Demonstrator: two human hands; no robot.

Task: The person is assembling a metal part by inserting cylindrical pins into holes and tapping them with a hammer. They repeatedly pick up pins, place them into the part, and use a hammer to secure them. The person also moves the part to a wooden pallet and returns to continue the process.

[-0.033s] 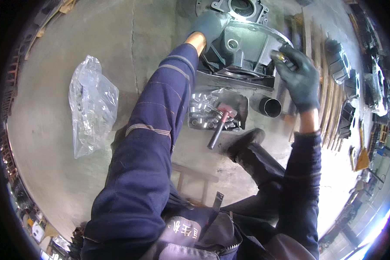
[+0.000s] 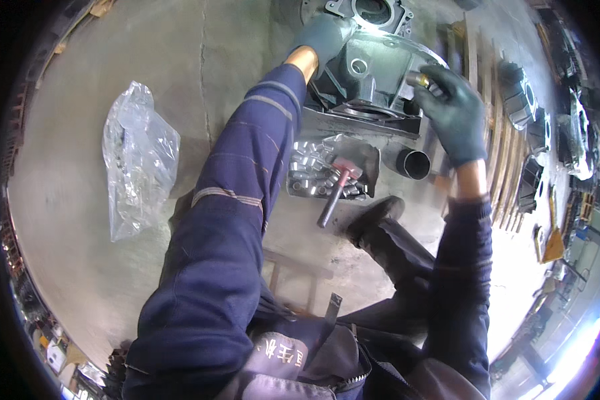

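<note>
A large grey cast metal housing (image 2: 387, 61), with a round opening at its top and a smaller hole in its face, stands on a dark base in front of me. My left hand (image 2: 323, 39), in a dark glove, grips the housing's upper left edge; its fingertips are partly hidden. Between the fingertips of my gloved right hand (image 2: 457, 113) is a small metal cylinder (image 2: 418, 79) with a yellowish band. That cylinder is held close to the right side of the housing's face. I cannot tell whether the two touch.
Below the housing, an open box (image 2: 373, 187) holds many small metal sleeves, with a red-headed hammer (image 2: 344, 175) lying across them. A dark short pipe (image 2: 415, 164) stands beside it. Clear plastic sheeting (image 2: 140, 160) lies left on the floor. Wooden pallet slats (image 2: 502, 160) and more castings (image 2: 517, 93) are right.
My right hand has moved slightly left with the metal cylinder, closer over the housing's face. My left hand stays at the housing's edge.
</note>
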